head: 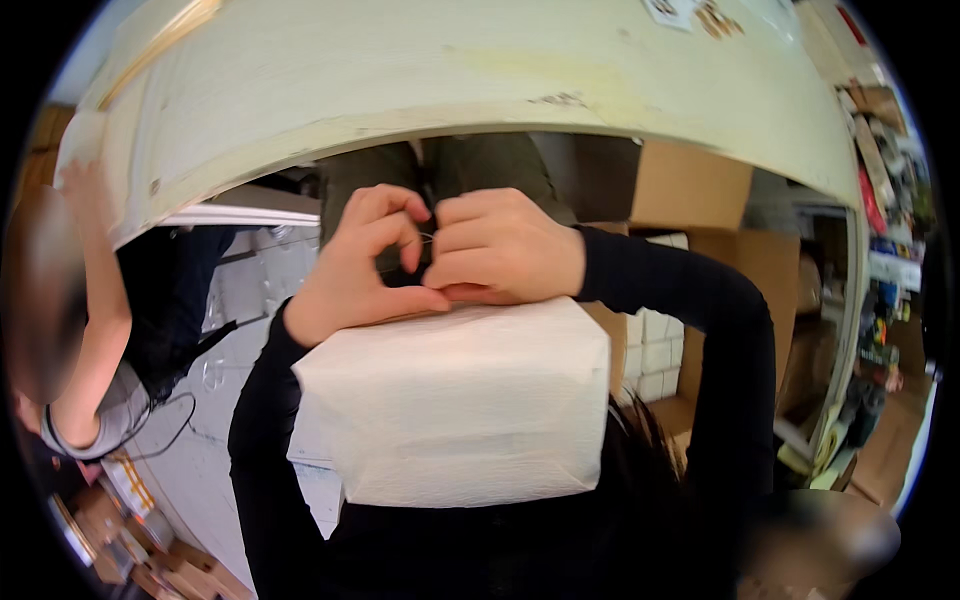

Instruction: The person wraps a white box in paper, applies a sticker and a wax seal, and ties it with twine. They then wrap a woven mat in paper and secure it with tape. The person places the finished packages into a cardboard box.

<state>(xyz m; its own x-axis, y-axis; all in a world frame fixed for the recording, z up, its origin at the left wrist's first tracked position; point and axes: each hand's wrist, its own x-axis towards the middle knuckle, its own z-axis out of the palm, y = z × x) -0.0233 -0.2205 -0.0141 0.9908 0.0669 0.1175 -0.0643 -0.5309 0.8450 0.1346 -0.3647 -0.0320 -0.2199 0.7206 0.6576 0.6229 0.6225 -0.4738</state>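
Note:
My left hand [367,259] is curved over the far edge of a white wrapped rectangular package [472,405], which stands against my front. Its thumb lies along that edge and reaches my right fingers, while the index finger is bent and apart from the thumb. My right hand [506,247] is curled beside it, fingers folded, at the same edge. A thin pale cord [427,238] shows between the two hands and runs into my right fingers. The right fingertips are mostly hidden. The package's covering looks like paper or thin fabric, with folded corners.
A pale worktable [360,82] curves across in front of me, above my knees. At right, an open cardboard box [750,300] holds several small white boxes [652,352]. A co-worker's arm [105,300] reaches the table at left. Cartons [180,570] lie at lower left.

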